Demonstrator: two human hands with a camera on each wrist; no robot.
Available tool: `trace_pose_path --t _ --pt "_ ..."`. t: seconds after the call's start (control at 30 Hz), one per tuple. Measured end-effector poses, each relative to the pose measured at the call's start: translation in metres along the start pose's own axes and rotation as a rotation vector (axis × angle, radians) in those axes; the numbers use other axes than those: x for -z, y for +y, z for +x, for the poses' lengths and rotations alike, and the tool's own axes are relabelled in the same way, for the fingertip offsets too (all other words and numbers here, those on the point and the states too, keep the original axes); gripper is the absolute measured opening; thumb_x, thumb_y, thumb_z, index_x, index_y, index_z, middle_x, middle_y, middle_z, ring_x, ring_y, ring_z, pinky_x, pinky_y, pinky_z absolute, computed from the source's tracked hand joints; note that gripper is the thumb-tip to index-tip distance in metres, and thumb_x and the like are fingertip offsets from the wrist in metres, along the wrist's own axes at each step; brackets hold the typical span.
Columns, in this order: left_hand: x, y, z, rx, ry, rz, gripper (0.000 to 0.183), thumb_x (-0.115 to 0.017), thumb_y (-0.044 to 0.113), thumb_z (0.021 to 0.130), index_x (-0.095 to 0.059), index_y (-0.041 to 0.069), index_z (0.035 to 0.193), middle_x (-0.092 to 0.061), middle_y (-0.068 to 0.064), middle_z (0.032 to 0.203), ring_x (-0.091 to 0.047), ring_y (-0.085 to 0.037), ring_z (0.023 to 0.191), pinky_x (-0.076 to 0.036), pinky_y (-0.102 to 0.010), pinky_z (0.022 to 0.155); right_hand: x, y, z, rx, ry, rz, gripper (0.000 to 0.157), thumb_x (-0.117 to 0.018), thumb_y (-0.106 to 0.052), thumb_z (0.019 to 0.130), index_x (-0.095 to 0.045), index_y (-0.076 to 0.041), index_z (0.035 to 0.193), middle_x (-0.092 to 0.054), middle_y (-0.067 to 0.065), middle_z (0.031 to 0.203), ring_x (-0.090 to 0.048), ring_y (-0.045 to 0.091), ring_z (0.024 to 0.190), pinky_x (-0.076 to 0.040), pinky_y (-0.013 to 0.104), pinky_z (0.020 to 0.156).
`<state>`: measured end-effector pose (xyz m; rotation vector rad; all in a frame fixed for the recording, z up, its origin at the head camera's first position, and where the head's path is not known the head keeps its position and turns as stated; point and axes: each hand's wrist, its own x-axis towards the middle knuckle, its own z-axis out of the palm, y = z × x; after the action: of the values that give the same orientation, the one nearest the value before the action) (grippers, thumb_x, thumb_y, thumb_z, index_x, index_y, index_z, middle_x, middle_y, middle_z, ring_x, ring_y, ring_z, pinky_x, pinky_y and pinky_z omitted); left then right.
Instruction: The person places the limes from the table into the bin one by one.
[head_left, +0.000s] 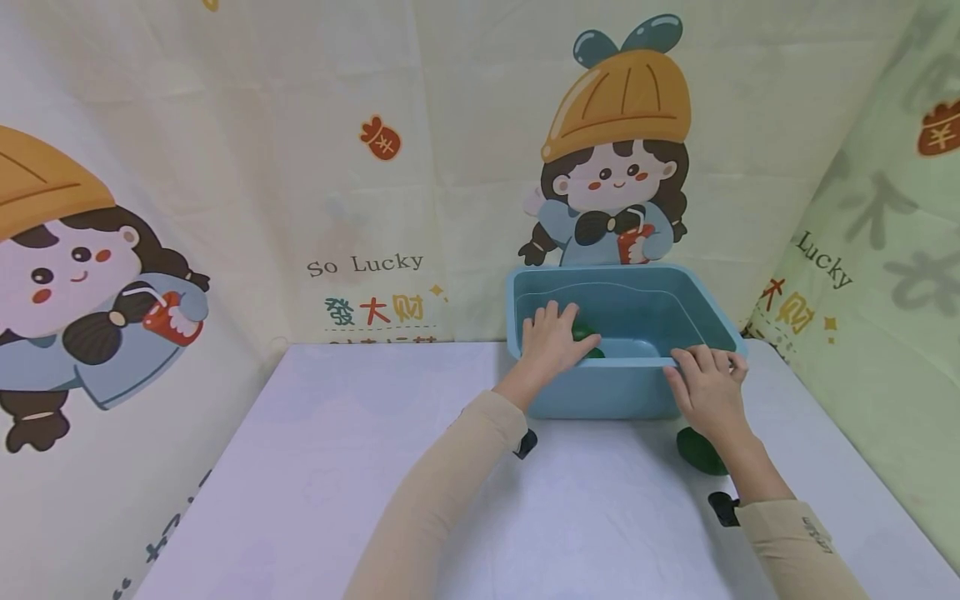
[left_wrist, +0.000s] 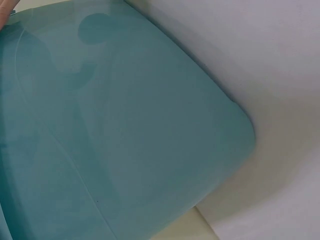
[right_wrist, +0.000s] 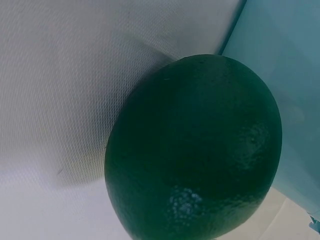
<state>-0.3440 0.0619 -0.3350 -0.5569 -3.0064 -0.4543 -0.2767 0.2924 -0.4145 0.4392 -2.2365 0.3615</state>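
Observation:
A blue plastic basin (head_left: 600,392) stands at the back of the table. My left hand (head_left: 551,337) reaches over its front left rim, fingers spread and thumb out to the right. Green pieces (head_left: 583,332) show inside the basin beside that hand, partly hidden by it. At the front right corner my right hand (head_left: 711,392) grips the rim, fingers bent over the edge and thumb against the outer wall. Below that wrist, a smooth dark green oval fruit (head_left: 699,452) lies on the table in front of the basin. The right wrist view shows this fruit (right_wrist: 195,150) large, close to the basin wall (right_wrist: 285,100).
A white cloth covers the table (head_left: 375,467). Behind the basin hangs a printed cream curtain (head_left: 465,167), and another printed cloth (head_left: 885,350) closes off the right side. The left wrist view shows mostly the basin's outer wall (left_wrist: 150,120).

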Motion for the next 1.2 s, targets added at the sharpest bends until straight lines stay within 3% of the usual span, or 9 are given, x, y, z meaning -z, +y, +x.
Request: trace_pose_path --t 0.83,1.2 --pt "0.004 -0.004 -0.007 -0.032 0.053 0.047 0.052 -0.042 0.056 0.087 -0.045 0.024 0.129 -0.045 0.002 0.122 -0.039 -0.017 0.106 -0.034 -0.037 0.087 0.0 -0.001 0.0 -0.01 -0.025 -0.01 0.058 -0.023 -0.048 0.096 -0.053 0.002 0.103 -0.046 0.02 0.095 -0.036 0.039 0.089 -0.011 0.059 0.079" --pt "0.005 -0.011 -0.017 -0.111 0.087 0.108 0.052 -0.038 0.052 0.091 -0.043 0.02 0.13 -0.045 0.002 0.125 -0.039 -0.018 0.106 -0.033 -0.037 0.088 0.001 -0.001 0.001 -0.022 -0.049 -0.013 0.061 -0.021 -0.05 0.096 -0.052 0.001 0.104 -0.045 0.021 0.096 -0.035 0.04 0.09 -0.01 0.059 0.08"
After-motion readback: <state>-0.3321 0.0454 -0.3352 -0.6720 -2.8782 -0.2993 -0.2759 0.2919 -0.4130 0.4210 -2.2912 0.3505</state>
